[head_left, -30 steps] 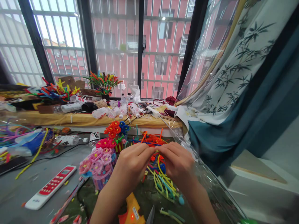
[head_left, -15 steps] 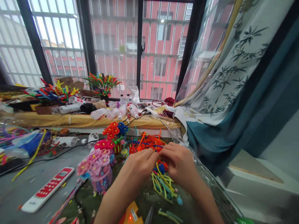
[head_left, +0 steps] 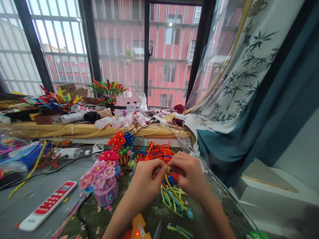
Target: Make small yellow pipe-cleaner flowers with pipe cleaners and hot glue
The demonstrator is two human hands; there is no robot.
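My left hand (head_left: 149, 175) and my right hand (head_left: 187, 170) meet fingertip to fingertip over the table. Both are closed in a pinch on a small yellow-green piece of pipe cleaner (head_left: 168, 168), mostly hidden by the fingers. Just below them lies a loose bunch of yellow and blue pipe cleaners (head_left: 171, 198), with a blue fuzzy flower (head_left: 170, 180) at its top. Behind the hands is a heap of red and orange pipe cleaners (head_left: 159, 150). Left of my left hand stands a pot of pink and lilac pipe-cleaner flowers (head_left: 102, 177).
A yellow glue gun (head_left: 140, 225) with a red light and a pointed metal blade (head_left: 157, 230) lie near my left forearm. A white and red remote (head_left: 50, 205) rests at left. Plastic bottles (head_left: 72, 117) crowd the sill. A black cable (head_left: 67, 162) crosses the table.
The fingers of my left hand have turned a little, so the yellow-green piece between the fingertips now shows. The view has shifted slightly; the things on the table look unmoved.
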